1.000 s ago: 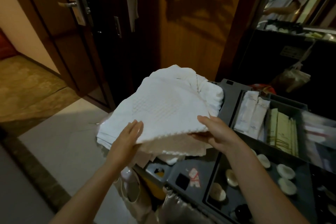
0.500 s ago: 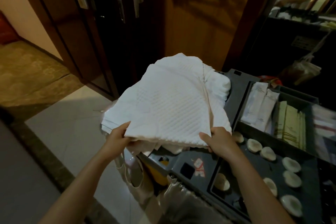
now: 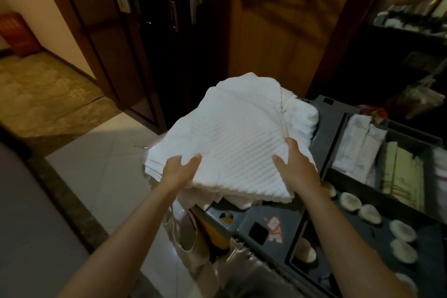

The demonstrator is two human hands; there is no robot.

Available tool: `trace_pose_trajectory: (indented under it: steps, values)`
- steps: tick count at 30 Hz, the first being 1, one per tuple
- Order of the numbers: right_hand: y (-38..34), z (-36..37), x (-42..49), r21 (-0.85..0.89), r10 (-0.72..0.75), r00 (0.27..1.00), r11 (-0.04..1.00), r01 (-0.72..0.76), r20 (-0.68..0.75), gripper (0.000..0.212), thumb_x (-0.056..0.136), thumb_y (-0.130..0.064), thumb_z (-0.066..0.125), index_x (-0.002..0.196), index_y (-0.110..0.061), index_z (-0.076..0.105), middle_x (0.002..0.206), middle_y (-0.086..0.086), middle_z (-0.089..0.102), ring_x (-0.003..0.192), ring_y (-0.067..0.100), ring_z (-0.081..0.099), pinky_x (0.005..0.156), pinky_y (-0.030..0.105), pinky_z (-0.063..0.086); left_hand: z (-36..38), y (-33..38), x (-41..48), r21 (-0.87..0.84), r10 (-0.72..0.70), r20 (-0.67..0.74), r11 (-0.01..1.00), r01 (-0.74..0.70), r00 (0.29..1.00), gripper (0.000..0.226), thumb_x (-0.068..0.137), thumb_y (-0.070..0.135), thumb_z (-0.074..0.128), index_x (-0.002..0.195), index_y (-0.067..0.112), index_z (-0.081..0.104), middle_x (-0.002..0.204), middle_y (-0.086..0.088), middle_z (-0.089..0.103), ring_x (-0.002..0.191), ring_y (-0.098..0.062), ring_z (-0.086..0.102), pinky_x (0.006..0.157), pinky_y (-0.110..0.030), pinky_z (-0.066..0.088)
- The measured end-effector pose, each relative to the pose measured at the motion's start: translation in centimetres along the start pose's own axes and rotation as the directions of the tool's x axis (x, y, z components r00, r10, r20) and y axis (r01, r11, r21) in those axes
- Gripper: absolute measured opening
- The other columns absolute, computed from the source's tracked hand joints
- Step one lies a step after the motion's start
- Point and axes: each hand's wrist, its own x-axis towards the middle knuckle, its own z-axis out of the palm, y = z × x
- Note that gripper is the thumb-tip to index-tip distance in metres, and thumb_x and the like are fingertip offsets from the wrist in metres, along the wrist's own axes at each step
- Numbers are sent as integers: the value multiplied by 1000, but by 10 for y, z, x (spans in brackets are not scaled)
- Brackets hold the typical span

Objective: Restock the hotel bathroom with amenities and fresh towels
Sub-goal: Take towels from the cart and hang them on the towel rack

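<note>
A person stands at a grey cart [image 3: 324,113] in a dim doorway. A folded white towel [image 3: 232,138] with a ribbed weave lies on top of a heap of white cloth at the cart's left end, overhanging its left edge.

The left hand [image 3: 180,173] is at the towel's near left corner. Its thumb and one finger lie on top and the other fingers are hidden, so a grip cannot be told.

The right hand [image 3: 296,169] rests flat on the towel's near right part, fingers straight and spread.

White packets [image 3: 358,147] and green packets [image 3: 399,172] stand in bins towards the cart's far right. Round white pieces [image 3: 349,201] lie in a shallow tray along its near right side.
</note>
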Motion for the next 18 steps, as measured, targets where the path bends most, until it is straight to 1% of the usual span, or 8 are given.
trace_pose_trajectory:
  steps: [5, 7, 9, 10, 12, 14, 15, 18]
  values:
    - [12, 6, 0, -31, -56, 998, 998, 57, 19, 52, 97, -37, 39, 144, -37, 16, 129, 13, 53, 109, 34, 53, 80, 36, 41, -10, -22, -10, -146, 63, 6, 987, -61, 998, 23, 94, 35, 50, 89, 15, 59, 89, -4, 62, 88, -24, 58, 69, -31, 46]
    - [15, 8, -2, -59, -73, 996, 995, 76, 53, 55, 97, -39, 38, 145, -38, 13, 132, 12, 51, 112, 32, 51, 82, 35, 40, -15, -33, -10, -165, 8, 90, 986, 7, 996, 25, 93, 36, 50, 92, 13, 61, 94, -8, 65, 88, -25, 62, 74, -34, 51]
    - [15, 7, -1, -158, -93, 995, 983, 96, 23, 57, 97, -38, 40, 147, -32, 13, 137, 11, 44, 119, 31, 44, 89, 37, 41, -25, -36, -5, -206, -61, 264, 971, 118, 962, 31, 93, 34, 52, 100, 5, 61, 100, -13, 67, 94, -30, 65, 83, -41, 53]
    - [13, 5, 0, -250, -116, 993, 962, 109, -13, 59, 96, -37, 41, 148, -28, 13, 142, 11, 37, 125, 31, 37, 96, 39, 39, -31, -35, -1, -196, -65, 355, 970, 142, 933, 32, 93, 33, 53, 103, 3, 60, 101, -16, 67, 95, -32, 65, 85, -42, 52]
    - [8, 2, 6, -381, -193, 980, 910, 164, -38, 60, 97, -34, 38, 149, -26, 8, 153, 8, 16, 138, 28, 18, 110, 41, 25, -43, -27, 8, -115, -63, 476, 984, 134, 877, 35, 90, 32, 58, 106, 0, 59, 104, -21, 64, 98, -37, 62, 89, -45, 49]
    - [2, 8, 13, -365, -280, 959, 890, 274, 38, 55, 100, -32, 29, 149, -30, 3, 158, 2, -3, 145, 21, -1, 117, 39, 10, -48, -14, 16, -117, -48, 492, 986, 120, 869, 40, 81, 35, 67, 105, 4, 59, 111, -22, 59, 103, -38, 58, 93, -45, 47]
    - [0, 13, 14, -318, -300, 949, 895, 314, 92, 53, 101, -33, 24, 149, -32, 1, 158, -1, -8, 145, 17, -6, 118, 38, 6, -47, -9, 21, -167, -32, 488, 978, 129, 873, 37, 79, 35, 68, 104, 10, 59, 113, -17, 58, 105, -34, 57, 93, -42, 46]
    - [4, 27, 19, -220, -272, 941, 924, 313, 200, 54, 101, -39, 18, 148, -35, -8, 157, -6, -16, 144, 11, -11, 119, 37, 6, -40, 13, 31, -286, -8, 461, 945, 157, 887, 17, 87, 34, 58, 100, 24, 55, 118, -1, 54, 112, -22, 51, 97, -35, 40]
